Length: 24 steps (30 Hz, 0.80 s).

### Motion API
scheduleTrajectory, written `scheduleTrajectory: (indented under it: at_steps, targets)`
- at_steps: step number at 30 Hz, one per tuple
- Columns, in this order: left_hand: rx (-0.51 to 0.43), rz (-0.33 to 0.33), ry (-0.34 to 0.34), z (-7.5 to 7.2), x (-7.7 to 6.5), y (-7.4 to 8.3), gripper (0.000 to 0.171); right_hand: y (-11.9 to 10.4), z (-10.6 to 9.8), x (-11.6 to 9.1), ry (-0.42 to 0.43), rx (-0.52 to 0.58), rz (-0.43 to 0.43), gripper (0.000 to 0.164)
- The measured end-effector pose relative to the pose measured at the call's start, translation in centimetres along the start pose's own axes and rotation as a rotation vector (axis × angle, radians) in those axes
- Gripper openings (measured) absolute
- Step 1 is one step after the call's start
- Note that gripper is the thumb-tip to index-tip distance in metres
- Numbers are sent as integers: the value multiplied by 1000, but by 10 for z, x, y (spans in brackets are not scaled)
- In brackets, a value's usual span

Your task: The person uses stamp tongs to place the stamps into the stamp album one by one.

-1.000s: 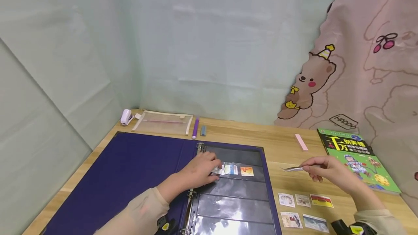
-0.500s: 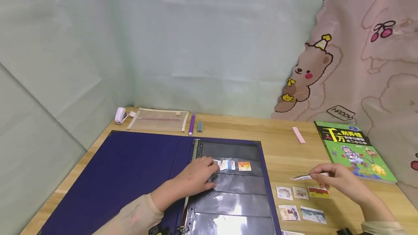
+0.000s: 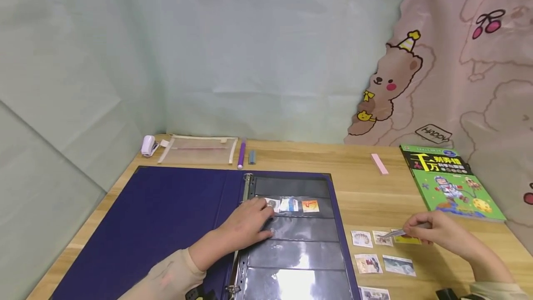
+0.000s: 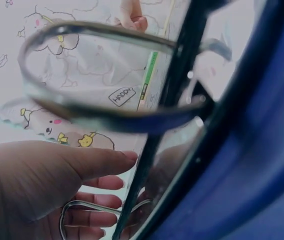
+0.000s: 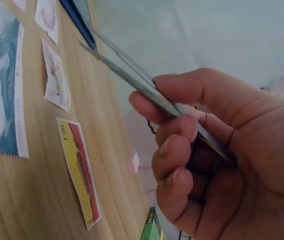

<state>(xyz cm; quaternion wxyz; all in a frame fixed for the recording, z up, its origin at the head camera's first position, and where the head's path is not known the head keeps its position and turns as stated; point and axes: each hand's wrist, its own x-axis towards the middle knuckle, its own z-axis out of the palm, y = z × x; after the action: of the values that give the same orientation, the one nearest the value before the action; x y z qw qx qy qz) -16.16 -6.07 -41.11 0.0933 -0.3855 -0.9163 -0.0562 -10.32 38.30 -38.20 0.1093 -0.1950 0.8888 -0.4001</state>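
Note:
My left hand [image 3: 245,226] rests on the black pocket page [image 3: 297,256] of an open blue ring binder [image 3: 166,216], fingers slightly bent. Beside its fingertips, the second pocket row holds a partly covered stamp, a blue-and-white stamp [image 3: 289,204] and an orange stamp [image 3: 310,206]. Right of the binder, my right hand [image 3: 441,235] pinches metal tweezers [image 5: 132,77] between thumb and fingers. Their tips overlap a small brownish stamp [image 3: 382,240] in the head view; the right wrist view shows the tips apart with nothing between them. A yellow-and-red stamp [image 5: 77,170] lies under the hand.
Other loose stamps lie nearby, including a blue-grey one [image 3: 399,265]. A green book [image 3: 454,189] and pink strip [image 3: 379,164] lie at the right. Behind the binder are a stapler [image 3: 148,146], mesh pouch [image 3: 197,149], purple pen [image 3: 241,154] and small blue block [image 3: 251,157].
My right hand has moved down with the tweezers, from beside the binder to over the loose stamps. My left hand has drawn slightly left, uncovering more of the pocketed stamps. The head view has shifted.

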Motion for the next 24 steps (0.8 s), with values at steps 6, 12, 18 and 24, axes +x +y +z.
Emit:
scheduleTrajectory:
  at_steps: [6, 12, 18, 24]
  targets:
    - [-28, -19, 25, 3, -1, -2, 35, -3, 0, 4, 25, -52, 37, 12]
    - [-46, -45, 41, 5, -1, -2, 36, -5, 2, 7, 17, -63, 77, 14]
    - [-61, -58, 35, 8, -1, -2, 38, -3, 4, 9, 11, -56, 111, 15]
    - [-96, -72, 46, 9, -1, -2, 39, -1, 5, 9, 18, -50, 111, 15]
